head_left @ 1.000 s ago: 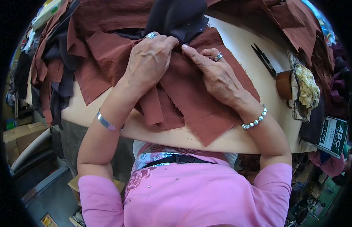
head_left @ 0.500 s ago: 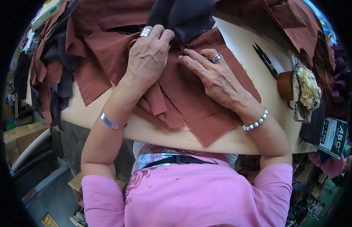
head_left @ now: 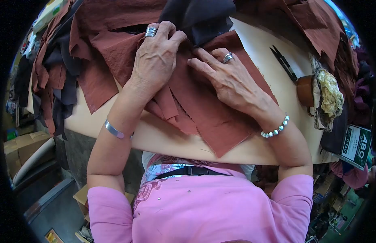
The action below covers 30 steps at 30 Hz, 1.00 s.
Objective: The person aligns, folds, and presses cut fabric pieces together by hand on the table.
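Observation:
Rust-brown cloth lies across the near side of the table, with frayed cut edges. A dark cloth piece meets it at the top centre. My left hand is closed on the brown cloth beside the dark piece, its fingertips partly hidden. Just to the right, my right hand rests on the cloth, its index fingertip at the seam with the dark piece and its other fingers curled. Whether that hand pinches any fabric cannot be made out.
Black thread snips lie on the table at the right. Near them stands a brown mug beside a crumpled yellowish wad. More brown and dark cloth hangs over the left edge. A green-white packet is at far right.
My left hand has moved slightly up and its fingers have bent more. My right hand has shifted a little, its fingers more curled. The dark cloth has slid slightly right.

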Tool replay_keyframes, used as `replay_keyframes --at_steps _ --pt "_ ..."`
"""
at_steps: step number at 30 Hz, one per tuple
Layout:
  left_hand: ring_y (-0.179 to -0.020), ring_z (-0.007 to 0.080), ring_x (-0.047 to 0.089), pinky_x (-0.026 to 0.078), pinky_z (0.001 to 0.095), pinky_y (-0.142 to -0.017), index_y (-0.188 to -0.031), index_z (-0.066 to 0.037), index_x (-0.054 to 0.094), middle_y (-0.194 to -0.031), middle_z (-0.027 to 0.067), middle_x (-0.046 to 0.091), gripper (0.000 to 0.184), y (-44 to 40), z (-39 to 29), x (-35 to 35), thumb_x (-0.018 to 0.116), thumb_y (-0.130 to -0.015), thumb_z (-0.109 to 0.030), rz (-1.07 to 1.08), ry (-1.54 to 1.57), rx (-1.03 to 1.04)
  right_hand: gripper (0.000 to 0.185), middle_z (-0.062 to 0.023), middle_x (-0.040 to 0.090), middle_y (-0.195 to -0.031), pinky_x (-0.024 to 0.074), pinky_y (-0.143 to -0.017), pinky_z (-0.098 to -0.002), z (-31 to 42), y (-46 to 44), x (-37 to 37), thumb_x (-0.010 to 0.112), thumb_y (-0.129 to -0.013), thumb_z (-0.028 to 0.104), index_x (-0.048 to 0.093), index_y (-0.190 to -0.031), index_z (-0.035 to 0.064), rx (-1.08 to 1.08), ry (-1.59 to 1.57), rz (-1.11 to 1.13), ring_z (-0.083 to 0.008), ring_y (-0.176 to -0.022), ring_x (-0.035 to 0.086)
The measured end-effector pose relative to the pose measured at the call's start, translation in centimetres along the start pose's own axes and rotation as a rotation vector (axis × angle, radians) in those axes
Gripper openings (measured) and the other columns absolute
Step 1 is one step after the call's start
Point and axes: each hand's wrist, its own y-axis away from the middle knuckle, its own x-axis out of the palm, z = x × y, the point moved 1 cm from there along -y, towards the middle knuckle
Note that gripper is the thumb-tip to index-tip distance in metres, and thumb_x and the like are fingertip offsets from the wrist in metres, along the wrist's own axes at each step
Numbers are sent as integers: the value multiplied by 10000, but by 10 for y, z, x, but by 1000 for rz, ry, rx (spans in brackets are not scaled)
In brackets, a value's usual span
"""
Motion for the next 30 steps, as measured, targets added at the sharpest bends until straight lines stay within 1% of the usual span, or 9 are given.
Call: replay_keyframes --at_steps 2,5,8,11,14,20,25,27,30 --pt "-911 293 554 504 379 -764 -967 -79 576 -1009 96 501 226 1 0 1 562 -752 -14 -9 7 -3 420 -102 487 -1171 445 -755 -401 0 -4 0 523 -752 62 488 -1169 90 -9 -5 19 -276 -1022 487" --pt "-912 292 548 501 379 -758 -957 -81 576 -1004 97 503 212 2 2 5 580 -754 -21 -40 25 17 428 -96 490 -1142 444 -725 -385 2 -7 0 532 -746 63 491 -1171 90 -9 52 -33 -267 -1001 496" --pt "-913 287 540 492 384 -757 -948 -84 579 -1001 96 507 199 2 1 6 596 -756 -33 -61 32 32 438 -93 490 -1132 456 -719 -385 4 -4 -2 542 -739 69 496 -1174 93 -25 92 -10 -270 -993 502" --pt "-917 285 530 480 386 -763 -941 -83 583 -993 93 511 190 3 3 5 603 -757 -40 -64 62 15 437 -97 489 -1142 476 -700 -389 4 -5 0 548 -736 73 499 -1169 94 -43 113 -4 -278 -990 509" --pt "-905 284 531 471 383 -769 -936 -82 586 -980 90 516 183 5 3 5 603 -758 -42 -70 66 28 473 -103 487 -1154 492 -686 -394 4 -8 -3 546 -739 80 489 -1208 99 -28 93 17 -284 -982 521" --pt "-892 279 535 461 376 -763 -931 -78 590 -951 86 528 171 3 2 6 594 -765 -38 -71 70 49 528 -111 486 -1160 498 -688 -389 5 -10 -2 537 -743 75 480 -1267 106 9 101 22 -291 -981 529" --pt "-872 278 537 456 379 -770 -920 -77 590 -933 83 531 164 4 2 5 583 -765 -23 -107 82 53 509 -119 497 -1141 503 -687 -392 5 -6 0 534 -743 69 491 -1250 96 -55 112 -15 -319 -965 528" --pt "-861 277 540 454 380 -773 -913 -79 590 -922 82 532 169 5 1 5 584 -755 -19 -132 89 62 504 -121 500 -1134 504 -686 -393 6 -7 -1 533 -743 67 494 -1244 93 -38 95 -10 -325 -959 527" --pt "-892 282 542 453 379 -787 -924 -77 600 -934 85 549 203 4 2 4 582 -735 -3 -81 125 55 495 -120 504 -1124 503 -689 -388 5 -13 -2 529 -743 63 500 -1236 87 1 69 -9 -325 -952 524"
